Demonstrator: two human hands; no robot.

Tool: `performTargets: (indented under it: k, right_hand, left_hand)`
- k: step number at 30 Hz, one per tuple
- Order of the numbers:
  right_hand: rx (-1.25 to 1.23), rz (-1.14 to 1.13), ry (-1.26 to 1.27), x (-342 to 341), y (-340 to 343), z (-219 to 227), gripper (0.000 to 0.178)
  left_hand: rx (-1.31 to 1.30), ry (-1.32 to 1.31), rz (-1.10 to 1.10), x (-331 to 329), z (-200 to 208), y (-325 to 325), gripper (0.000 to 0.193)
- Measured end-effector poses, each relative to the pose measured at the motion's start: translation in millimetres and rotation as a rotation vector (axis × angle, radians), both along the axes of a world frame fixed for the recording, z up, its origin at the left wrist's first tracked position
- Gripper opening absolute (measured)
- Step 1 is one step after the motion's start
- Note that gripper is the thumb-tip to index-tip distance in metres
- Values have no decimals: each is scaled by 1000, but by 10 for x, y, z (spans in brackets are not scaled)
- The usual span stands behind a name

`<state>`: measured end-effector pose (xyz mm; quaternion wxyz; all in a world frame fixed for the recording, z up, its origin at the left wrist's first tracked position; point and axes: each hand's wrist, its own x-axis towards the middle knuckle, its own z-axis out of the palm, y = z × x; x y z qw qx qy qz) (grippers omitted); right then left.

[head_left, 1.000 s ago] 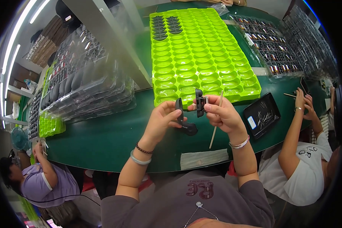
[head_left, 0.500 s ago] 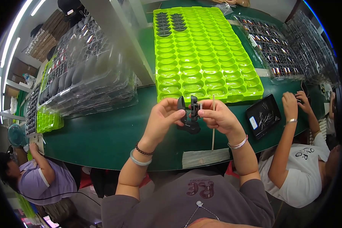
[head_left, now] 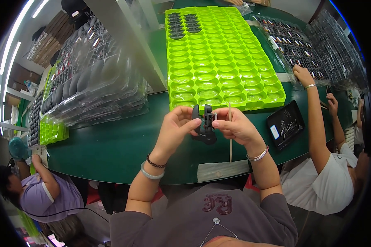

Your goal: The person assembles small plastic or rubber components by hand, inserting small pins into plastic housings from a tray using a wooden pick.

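A black hinged plastic piece (head_left: 205, 136) is held up over the near edge of the green tray. Its two halves stand apart, with small inner parts showing between them. My left hand (head_left: 178, 125) pinches the left half between thumb and fingers. My right hand (head_left: 239, 126) is closed at the right side, its thumb and forefinger on a small shiny metal piece (head_left: 215, 117) beside the black part. A thin wooden stick (head_left: 231, 150) passes through the right hand's fingers and points down toward a whitish pad (head_left: 222, 170) on the table edge.
The bright green tray (head_left: 218, 106) has dark oval pieces in its far left pockets. A black box (head_left: 282, 142) of thin metal pins lies at right. Stacked clear trays (head_left: 99, 107) stand left; more clear trays (head_left: 292, 49) lie right, where a co-worker's hand (head_left: 304, 76) reaches.
My hands stay nearly in place; the black piece has turned slightly and its right half has shifted a little left. The co-worker's arm at right has reached out to the clear trays.
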<state>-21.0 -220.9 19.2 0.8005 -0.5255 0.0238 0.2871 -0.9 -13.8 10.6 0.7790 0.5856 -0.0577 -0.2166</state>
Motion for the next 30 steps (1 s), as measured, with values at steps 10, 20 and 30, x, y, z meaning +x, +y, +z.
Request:
performTargets:
  k: [10, 20, 30]
  right_hand:
    - [-1, 83, -24, -5, -16, -24, 27]
    - [-71, 69, -83, -20, -4, -5, 25]
    - [-116, 61, -117, -30, -4, -5, 25]
  left_hand:
    - [-41, 65, -70, -4, -29, 4, 32]
    - [-35, 72, -113, 8, -60, 9, 34]
    - [-31, 59, -114, 11, -54, 13, 32]
